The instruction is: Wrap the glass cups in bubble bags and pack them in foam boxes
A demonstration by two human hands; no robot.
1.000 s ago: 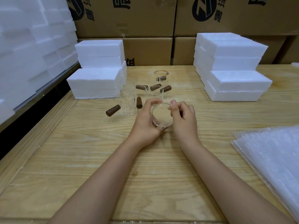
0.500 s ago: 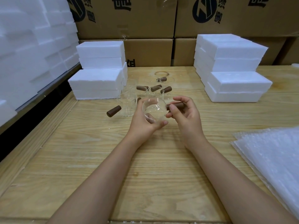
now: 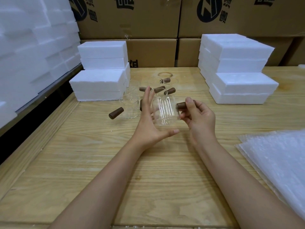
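Glass cup (image 3: 165, 111) held above the table (image 3: 148, 179).
Left foam stack (image 3: 99, 83); spare cups (image 3: 132, 104) just behind the hands; left hand (image 3: 148, 124) splayed, released, beside the cup; right hand (image 3: 199, 118) pinches its brown handle (image 3: 182, 104); right foam stack (image 3: 239, 86); bubble bags (image 3: 280, 159) far right.

Cardboard boxes (image 3: 148, 22) bear black round logos (image 3: 209, 9) and cropped, unreadable characters (image 3: 125, 3).

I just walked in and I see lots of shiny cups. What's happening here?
A person is holding up one glass cup over the wooden table. Their right hand grips its brown handle, and their left hand is spread open beside it. More cups wait behind. None looks wrapped yet: the bubble bags lie at the right, and foam boxes are stacked on both sides.
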